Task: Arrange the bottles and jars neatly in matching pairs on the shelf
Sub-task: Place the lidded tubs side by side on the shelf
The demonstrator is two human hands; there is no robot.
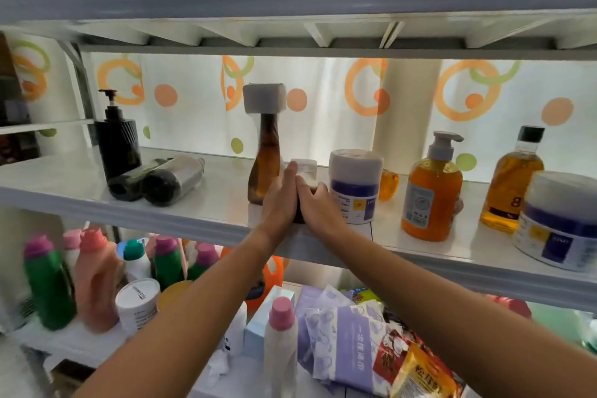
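On the white shelf (200, 203), my left hand (278, 203) and my right hand (318, 207) press together around a small jar (305, 168) with a pale lid and dark contents. The left hand lies flat against its left side and the right hand's fingers curl over its right side. Just left of them a tall amber bottle (265, 161) with a white square cap stands upright. A white and purple jar (355, 187) stands right of my hands, and its match (559, 220) sits at the far right. Between these are an orange pump bottle (431, 194) and an amber black-capped bottle (513, 178).
A black pump bottle (118, 145) stands at the left, with two dark bottles (161, 182) lying on their sides before it. A small orange bottle (389, 184) is behind the nearer jar. The lower shelf holds several detergent bottles (93, 278) and purple packets (349, 333).
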